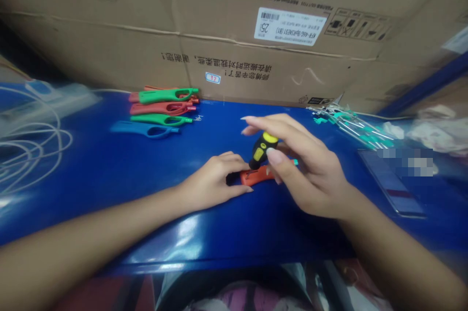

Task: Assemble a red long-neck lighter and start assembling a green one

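Observation:
My right hand grips a stubby black and yellow screwdriver between thumb and fingers, with the forefinger stretched out past its cap. The screwdriver leans slightly, and its shaft points down at the left end of an orange plastic handle, shaped like a utility lighter body. That handle lies on the blue table, a teal tip showing at its right end. My left hand pinches the handle's left end between thumb and fingers. Part of the handle is hidden behind my right hand.
Several similar green, red and blue handles lie at the back left, with small screws beside them. Metal rods with teal parts are heaped at the back right, near a phone. White cable coils left; a cardboard box stands behind.

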The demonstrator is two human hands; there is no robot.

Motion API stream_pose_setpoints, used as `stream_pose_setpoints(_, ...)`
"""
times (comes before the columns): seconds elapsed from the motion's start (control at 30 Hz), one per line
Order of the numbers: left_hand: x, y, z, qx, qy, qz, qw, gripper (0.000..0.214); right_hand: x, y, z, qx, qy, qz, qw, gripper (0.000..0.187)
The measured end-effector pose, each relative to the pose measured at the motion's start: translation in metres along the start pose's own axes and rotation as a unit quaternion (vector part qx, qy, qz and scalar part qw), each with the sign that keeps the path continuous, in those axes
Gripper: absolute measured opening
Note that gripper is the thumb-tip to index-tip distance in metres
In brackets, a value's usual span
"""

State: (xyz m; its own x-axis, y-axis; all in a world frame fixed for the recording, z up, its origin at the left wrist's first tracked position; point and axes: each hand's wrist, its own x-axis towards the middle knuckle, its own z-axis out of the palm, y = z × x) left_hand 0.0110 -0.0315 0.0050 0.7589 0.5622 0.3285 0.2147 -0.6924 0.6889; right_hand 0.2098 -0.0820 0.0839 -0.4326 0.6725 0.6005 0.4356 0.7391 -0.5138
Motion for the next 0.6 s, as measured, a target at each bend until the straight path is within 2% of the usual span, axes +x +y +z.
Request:
stream_pose_setpoints(0.07, -0.001, -0.001, 0.001, 0.001, 0.008, 0.003, 1.0, 0.021, -0.001, 0.0, 0.0, 0.029, -0.01, -0.007, 1.0, 0.04)
stream_pose_setpoints(0.23, -0.001, -0.001, 0.002, -0.025, 0.003, -0.014, 1.0, 0.017, 0.002, -0.002, 0.01, 0.005, 0.057, -0.045, 0.997, 0.027)
stream_pose_setpoints(0.4, 0.0, 0.001, 0.001, -0.009, 0.01, -0.022, 1.0, 0.017, 0.002, 0.001, 0.014, -0.03, 0.109, -0.048, 0.992, 0.032)
stream_pose_setpoints(0.6, 0.0, 0.001, 0.001, 0.003, 0.014, -0.009, 1.0, 0.021, -0.003, 0.005, 0.005, 0.069, 0.013, 0.046, 0.996, 0.04)
